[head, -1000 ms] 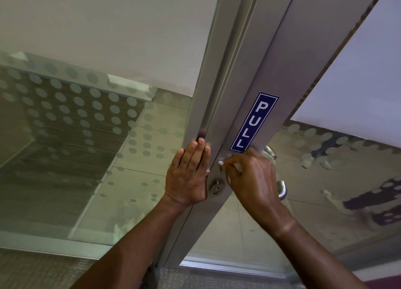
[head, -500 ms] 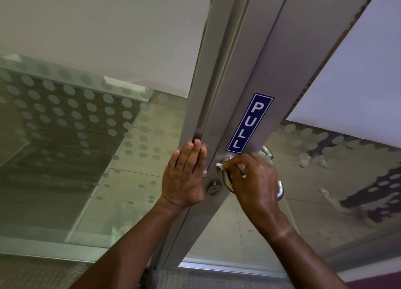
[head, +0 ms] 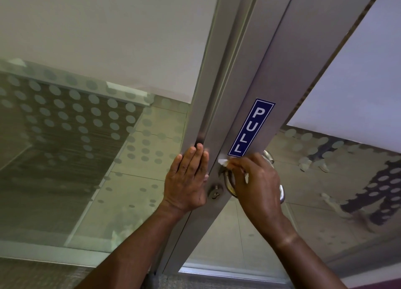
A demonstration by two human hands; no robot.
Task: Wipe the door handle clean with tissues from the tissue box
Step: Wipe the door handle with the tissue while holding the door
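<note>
We see the left hand (head: 188, 181) laid flat against the metal door frame (head: 256, 97), its fingers straight and together, pointing up along the frame edge and gripping nothing; the right hand (head: 258, 183) sits just beside it, across the frame, with its fingers curled round a white tissue (head: 223, 162); a bit of the tissue pokes out past the fingertips and touches the frame just under the blue PULL sign (head: 251, 127); the shiny door handle (head: 229, 181) lies directly beneath that right hand, which covers most of it, so only its curved base near the frame and a rounded end at the far side show; the keyhole (head: 215, 192) sits between the two hands, low down.
</note>
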